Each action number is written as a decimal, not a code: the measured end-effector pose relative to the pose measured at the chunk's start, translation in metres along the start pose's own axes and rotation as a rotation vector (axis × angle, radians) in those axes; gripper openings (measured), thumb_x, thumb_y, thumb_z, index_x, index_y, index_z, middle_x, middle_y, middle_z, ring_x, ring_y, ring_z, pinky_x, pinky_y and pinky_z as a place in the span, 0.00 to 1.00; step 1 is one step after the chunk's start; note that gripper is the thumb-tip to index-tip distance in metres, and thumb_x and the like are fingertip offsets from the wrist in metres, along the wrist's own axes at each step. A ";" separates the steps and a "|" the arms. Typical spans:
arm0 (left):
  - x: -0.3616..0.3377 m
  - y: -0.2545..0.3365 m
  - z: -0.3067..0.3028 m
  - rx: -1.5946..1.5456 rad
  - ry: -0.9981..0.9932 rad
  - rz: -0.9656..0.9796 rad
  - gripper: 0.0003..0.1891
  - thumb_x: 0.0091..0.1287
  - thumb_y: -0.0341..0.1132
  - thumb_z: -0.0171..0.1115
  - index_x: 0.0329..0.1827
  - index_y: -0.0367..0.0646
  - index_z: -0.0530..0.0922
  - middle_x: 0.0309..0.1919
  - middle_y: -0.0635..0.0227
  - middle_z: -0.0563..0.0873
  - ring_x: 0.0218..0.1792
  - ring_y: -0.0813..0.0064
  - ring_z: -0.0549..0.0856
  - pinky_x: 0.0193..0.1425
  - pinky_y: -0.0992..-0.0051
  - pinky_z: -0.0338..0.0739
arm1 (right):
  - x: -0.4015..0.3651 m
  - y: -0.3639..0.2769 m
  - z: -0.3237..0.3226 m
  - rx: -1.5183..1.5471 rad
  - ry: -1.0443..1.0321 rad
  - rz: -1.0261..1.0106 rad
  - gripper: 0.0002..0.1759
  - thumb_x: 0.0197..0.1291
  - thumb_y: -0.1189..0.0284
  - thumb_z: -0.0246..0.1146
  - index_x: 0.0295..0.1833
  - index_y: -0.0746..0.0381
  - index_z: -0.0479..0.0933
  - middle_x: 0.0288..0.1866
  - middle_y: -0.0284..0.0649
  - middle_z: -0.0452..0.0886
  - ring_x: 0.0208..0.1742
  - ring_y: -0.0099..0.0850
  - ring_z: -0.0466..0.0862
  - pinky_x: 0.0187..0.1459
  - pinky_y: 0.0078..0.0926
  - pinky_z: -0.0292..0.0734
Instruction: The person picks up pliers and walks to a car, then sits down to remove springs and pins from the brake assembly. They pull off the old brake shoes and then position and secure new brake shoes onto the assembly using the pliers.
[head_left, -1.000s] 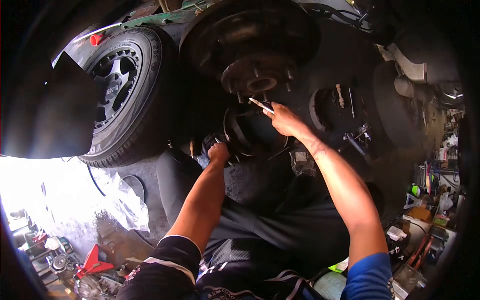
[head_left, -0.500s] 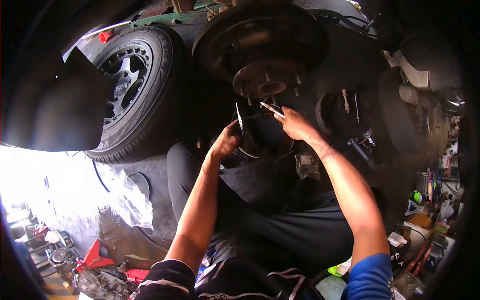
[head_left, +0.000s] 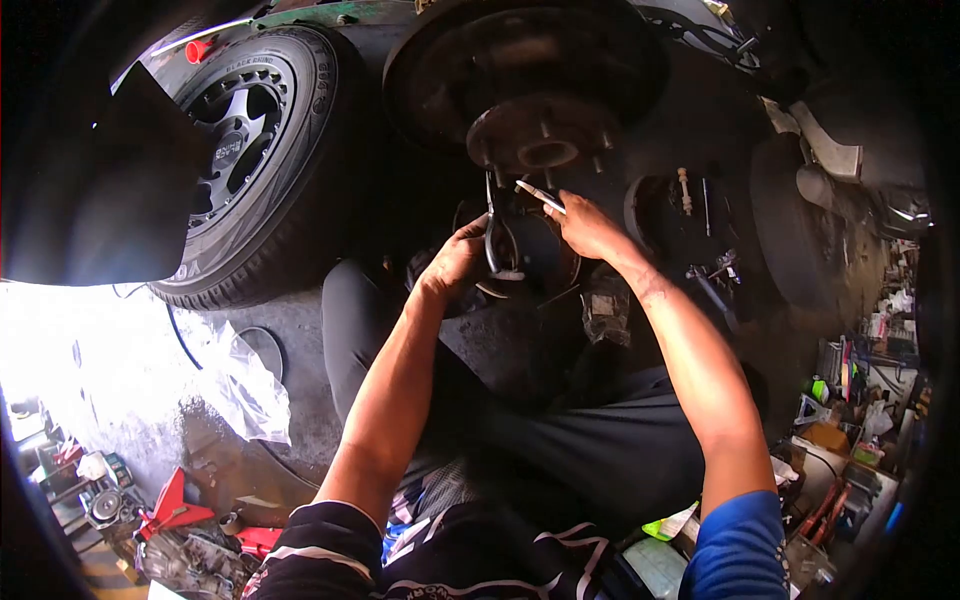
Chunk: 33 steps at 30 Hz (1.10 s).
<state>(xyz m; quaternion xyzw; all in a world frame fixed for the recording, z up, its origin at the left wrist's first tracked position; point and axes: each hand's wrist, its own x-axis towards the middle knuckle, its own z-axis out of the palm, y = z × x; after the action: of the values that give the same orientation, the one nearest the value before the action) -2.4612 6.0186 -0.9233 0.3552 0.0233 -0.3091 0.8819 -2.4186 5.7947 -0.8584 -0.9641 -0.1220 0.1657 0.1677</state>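
Observation:
My left hand (head_left: 458, 262) is closed around metal pliers (head_left: 494, 228), with their narrow end pointing up and a bowed handle hanging down beside my fingers. Closed too, my right hand (head_left: 590, 226) grips a slim silver tool (head_left: 540, 197) whose pale tip points up and left. Just above both tools is a rusty wheel hub (head_left: 545, 135) with studs, in front of a large dark brake disc or drum (head_left: 520, 60). Below and between my hands lies a dark round part (head_left: 535, 262), partly in shadow.
A wheel with a tyre (head_left: 290, 150) leans at the left. On the right, a bolt (head_left: 685, 190), a thin rod (head_left: 707, 205) and a ratchet-like tool (head_left: 712, 285) lie in shadow. A plastic bag (head_left: 245, 385), a red jack stand (head_left: 175, 505) and a clear packet (head_left: 606, 310) are lower down.
The pliers in my left hand have turned and risen, so their bowed handle now shows. My right hand's tool has come slightly higher, nearer the hub. The whole view has shifted a little.

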 end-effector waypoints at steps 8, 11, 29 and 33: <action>-0.004 0.007 0.005 0.420 0.046 0.162 0.18 0.68 0.26 0.57 0.62 0.41 0.74 0.48 0.64 0.84 0.46 0.70 0.85 0.49 0.65 0.86 | -0.001 0.009 0.007 -0.125 0.050 -0.095 0.29 0.74 0.60 0.49 0.64 0.77 0.65 0.53 0.63 0.78 0.53 0.55 0.81 0.51 0.47 0.77; -0.011 0.014 0.010 0.614 0.048 0.205 0.23 0.62 0.20 0.63 0.62 0.40 0.73 0.50 0.63 0.84 0.48 0.68 0.85 0.50 0.64 0.86 | 0.003 0.011 0.011 -0.059 0.057 -0.038 0.29 0.74 0.60 0.49 0.65 0.77 0.64 0.54 0.63 0.77 0.52 0.56 0.81 0.51 0.47 0.77; 0.004 0.003 0.005 0.421 0.137 -0.059 0.21 0.68 0.35 0.57 0.63 0.36 0.73 0.50 0.62 0.85 0.50 0.70 0.84 0.57 0.74 0.77 | 0.001 0.001 0.003 -0.023 0.016 0.056 0.30 0.73 0.59 0.50 0.66 0.75 0.64 0.59 0.63 0.75 0.61 0.56 0.76 0.59 0.46 0.72; -0.006 0.015 0.026 0.284 0.122 -0.090 0.21 0.68 0.36 0.57 0.61 0.34 0.73 0.46 0.61 0.86 0.44 0.71 0.86 0.45 0.68 0.83 | 0.002 0.005 0.006 -0.039 0.031 0.029 0.30 0.73 0.58 0.50 0.66 0.74 0.66 0.57 0.63 0.77 0.60 0.57 0.76 0.59 0.46 0.73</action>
<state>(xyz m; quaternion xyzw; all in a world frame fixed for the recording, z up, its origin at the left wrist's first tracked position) -2.4625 6.0133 -0.8934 0.4930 0.0488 -0.3262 0.8051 -2.4177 5.7924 -0.8663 -0.9713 -0.1085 0.1509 0.1485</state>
